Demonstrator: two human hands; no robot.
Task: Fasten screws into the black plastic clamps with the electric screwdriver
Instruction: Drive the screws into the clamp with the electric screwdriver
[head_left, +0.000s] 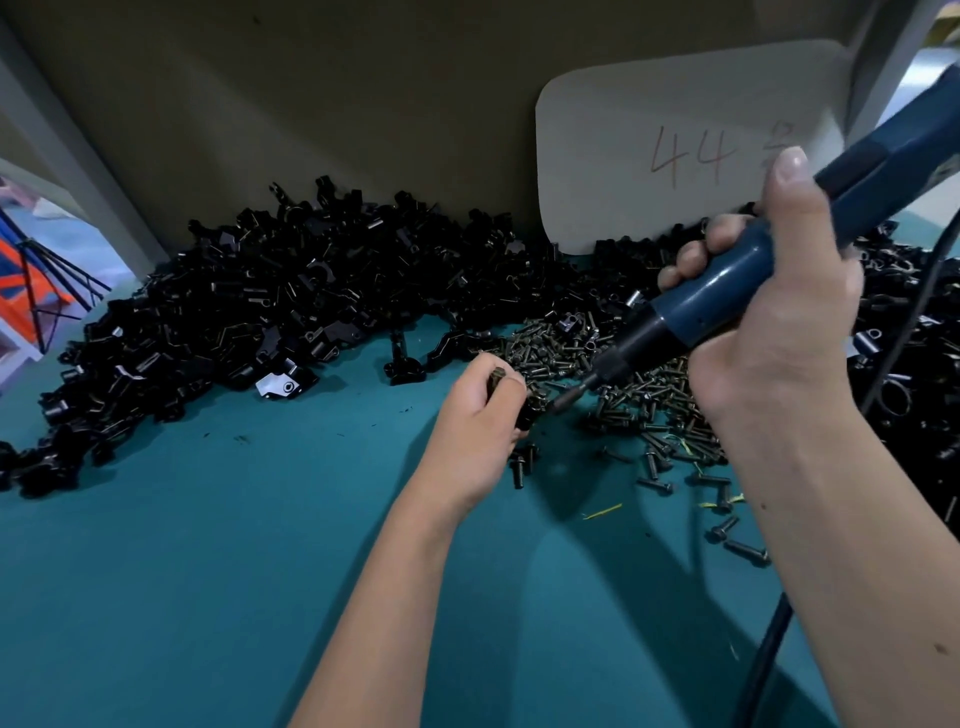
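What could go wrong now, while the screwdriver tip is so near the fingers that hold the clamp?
1. The screwdriver bit points at the small clamp pinched in the left hand; if it slips, it may hit the fingers.
2. The clamp is held in the air, not braced, so it may twist.
3. The cord runs past loose screws and could sweep them away.

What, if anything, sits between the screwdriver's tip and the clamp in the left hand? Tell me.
Nothing visible does. The electric screwdriver, gripped by the right hand, points its bit at the black clamp held in the left hand. Only a short open gap separates them; the loose screws lie below on the table.
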